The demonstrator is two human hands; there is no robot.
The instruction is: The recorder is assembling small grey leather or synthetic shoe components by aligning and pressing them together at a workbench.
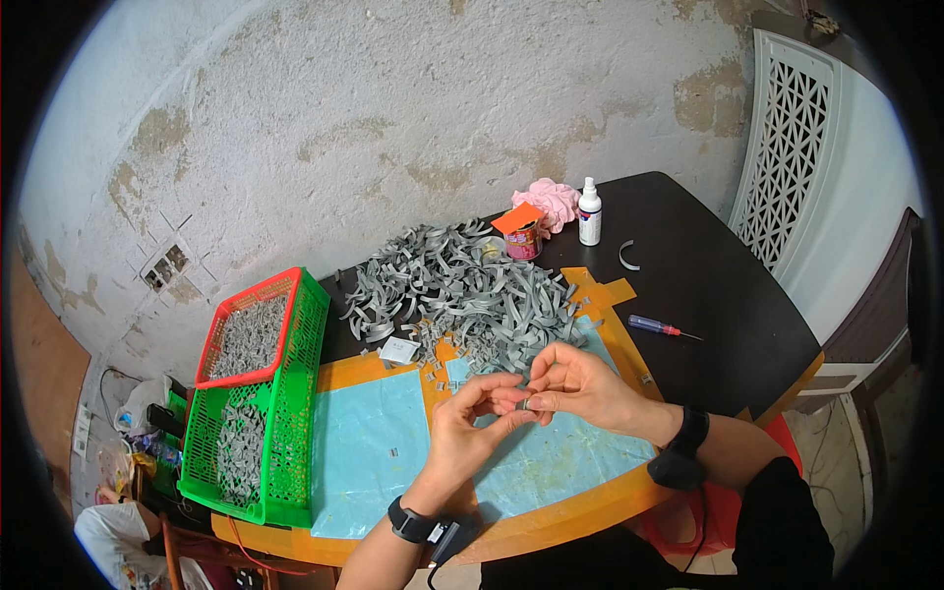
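My left hand and my right hand meet fingertip to fingertip above the front of the table. Thumbs and fingers are pinched together on a small grey piece, mostly hidden by the fingertips; its exact kind is too small to make out. Just beyond my hands spreads a heap of curved grey strips, with smaller grey bits at its near edge. Under my hands lies a light blue sheet, bordered by orange-brown tape.
To the left, a green basket and a red basket hold many small grey pieces. A screwdriver, single curved strip, white spray bottle, tin and pink cloth are farther back. Someone sits at lower left.
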